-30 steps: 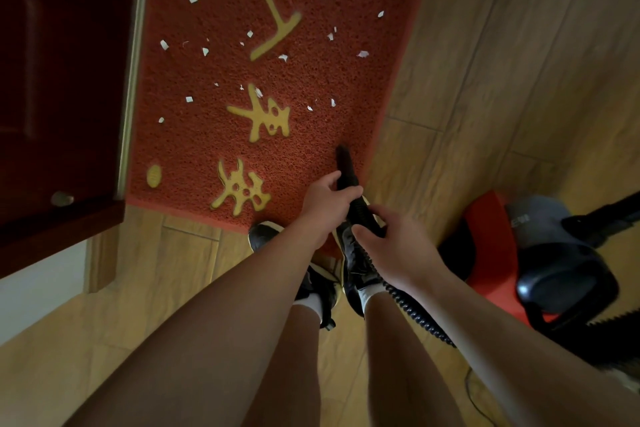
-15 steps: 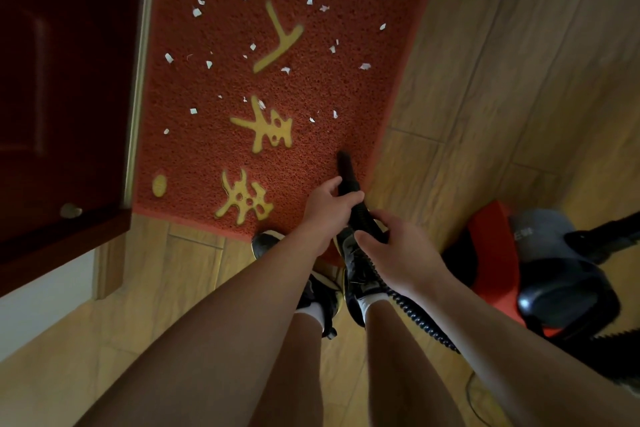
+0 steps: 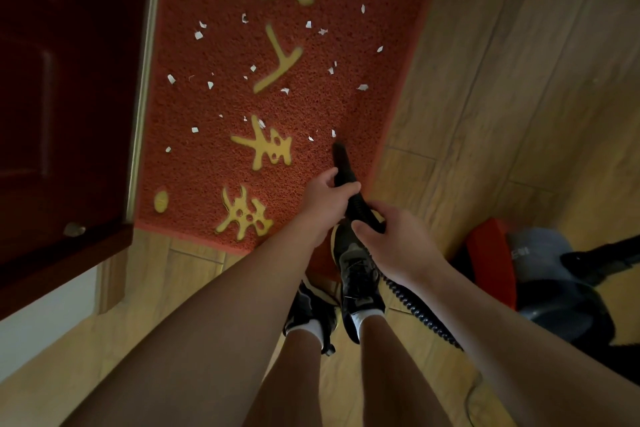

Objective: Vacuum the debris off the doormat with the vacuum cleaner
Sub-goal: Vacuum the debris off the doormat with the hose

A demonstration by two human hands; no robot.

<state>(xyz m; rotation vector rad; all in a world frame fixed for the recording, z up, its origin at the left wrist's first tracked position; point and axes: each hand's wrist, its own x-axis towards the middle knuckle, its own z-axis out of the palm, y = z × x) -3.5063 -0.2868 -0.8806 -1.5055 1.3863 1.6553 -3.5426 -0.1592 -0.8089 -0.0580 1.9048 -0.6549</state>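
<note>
A red doormat (image 3: 214, 163) with yellow characters lies on the wooden floor, strewn with several white paper scraps (image 3: 198, 35). A black vacuum nozzle (image 3: 341, 159) points down at the mat's near right part, its tip just below two small scraps. My left hand (image 3: 327, 196) grips the nozzle from the left. My right hand (image 3: 389, 239) holds the nozzle's rear end, where a black ribbed hose (image 3: 415, 310) runs back under my forearm. The red and grey vacuum cleaner body (image 3: 540, 270) sits on the floor at the right.
A dark red door (image 3: 65, 107) stands open along the mat's left edge. My two feet in black shoes (image 3: 356, 270) stand at the mat's near edge. Wooden floor (image 3: 519, 97) stretches to the right of the mat. A thin cord (image 3: 471, 395) lies near the vacuum.
The nozzle tip has crept forward toward the small scraps, and the view has shifted so more of the mat's far part shows. Both hands keep their hold.
</note>
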